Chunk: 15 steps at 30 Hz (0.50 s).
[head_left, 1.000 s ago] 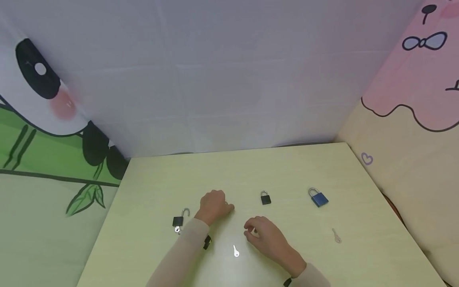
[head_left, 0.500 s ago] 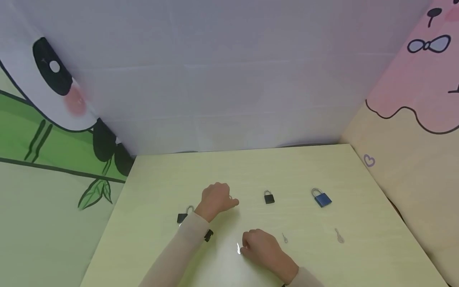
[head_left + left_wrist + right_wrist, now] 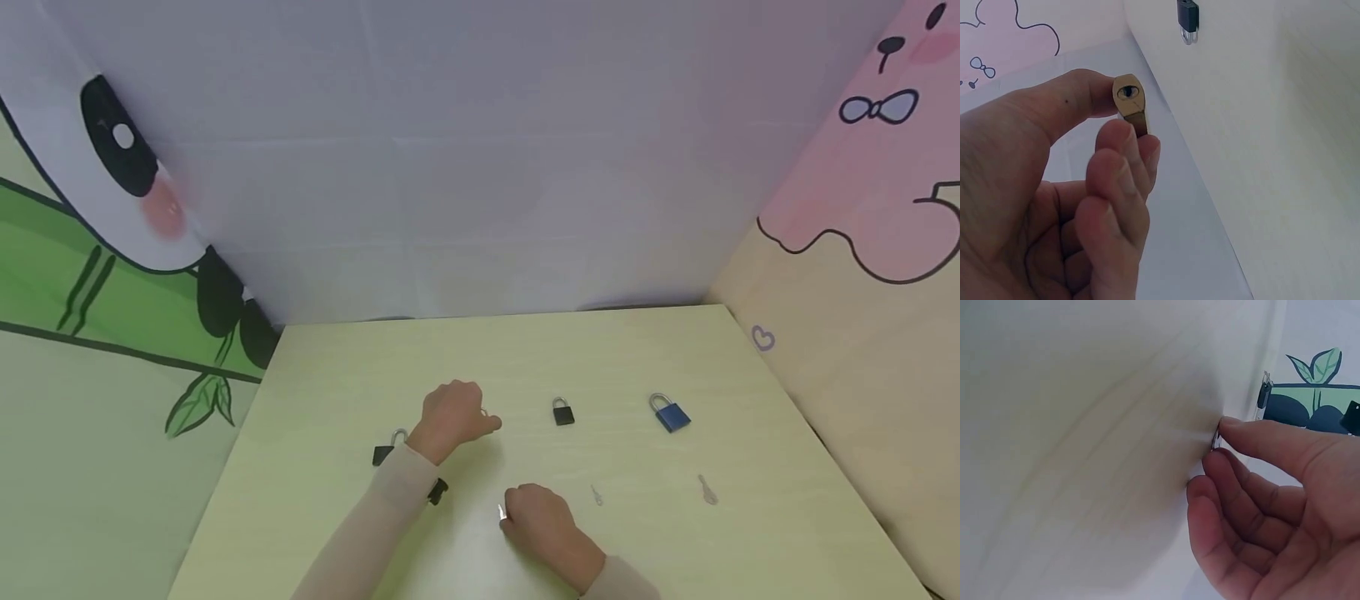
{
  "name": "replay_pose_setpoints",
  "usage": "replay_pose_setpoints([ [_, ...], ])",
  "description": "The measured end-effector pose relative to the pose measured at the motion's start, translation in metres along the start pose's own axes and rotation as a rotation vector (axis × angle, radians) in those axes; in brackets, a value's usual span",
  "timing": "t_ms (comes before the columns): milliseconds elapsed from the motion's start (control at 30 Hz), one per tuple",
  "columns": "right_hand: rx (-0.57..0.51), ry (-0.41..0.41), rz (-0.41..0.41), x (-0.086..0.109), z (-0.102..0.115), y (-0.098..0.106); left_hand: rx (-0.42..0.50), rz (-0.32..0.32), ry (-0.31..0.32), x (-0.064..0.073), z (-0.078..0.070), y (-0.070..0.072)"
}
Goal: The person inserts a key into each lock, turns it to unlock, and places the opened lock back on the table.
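Note:
My left hand (image 3: 453,417) is raised over the middle of the table. Between its thumb and fingers it holds a small brass-coloured padlock (image 3: 1129,94), keyhole end towards the left wrist camera; the fingers hide most of the body. Lower down, my right hand (image 3: 542,525) is at the tabletop, its thumb and fingertips pinching a silver key (image 3: 502,512). That key (image 3: 1215,437) shows only as a thin edge in the right wrist view. Left of my left wrist lies a black padlock (image 3: 382,455) with its shackle open, partly covered by my sleeve.
A small black padlock (image 3: 563,415) and a blue padlock (image 3: 672,417), shackles closed, lie farther right on the pale table (image 3: 480,350). Nearer are a small key (image 3: 597,495) and a larger key (image 3: 707,490). A pale cloth wall (image 3: 480,192) rises behind the table.
My right hand has come down and left onto the silver key, and its fingers have closed on it. My left hand stays nearly in place with the padlock. The head view has shifted slightly.

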State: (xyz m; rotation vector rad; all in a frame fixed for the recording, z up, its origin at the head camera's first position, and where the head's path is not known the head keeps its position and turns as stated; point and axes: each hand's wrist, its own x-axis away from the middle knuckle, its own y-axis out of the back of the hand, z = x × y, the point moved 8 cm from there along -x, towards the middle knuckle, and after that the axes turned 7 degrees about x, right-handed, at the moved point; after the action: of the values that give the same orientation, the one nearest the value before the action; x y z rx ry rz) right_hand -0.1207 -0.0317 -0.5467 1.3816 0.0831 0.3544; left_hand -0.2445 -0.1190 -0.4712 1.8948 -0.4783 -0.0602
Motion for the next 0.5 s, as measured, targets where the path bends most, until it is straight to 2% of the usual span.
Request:
replay_pose_setpoints([
  [200,-0.022,-0.058,0.016,-0.0023,-0.0006,-0.005,0.015,0.009,-0.012,0.0004,0.001,-0.0016],
  [500,0.011,-0.081,0.01,-0.0035,0.0068,-0.0069,0.028,0.025,-0.011,-0.0004,0.009,-0.0036],
])
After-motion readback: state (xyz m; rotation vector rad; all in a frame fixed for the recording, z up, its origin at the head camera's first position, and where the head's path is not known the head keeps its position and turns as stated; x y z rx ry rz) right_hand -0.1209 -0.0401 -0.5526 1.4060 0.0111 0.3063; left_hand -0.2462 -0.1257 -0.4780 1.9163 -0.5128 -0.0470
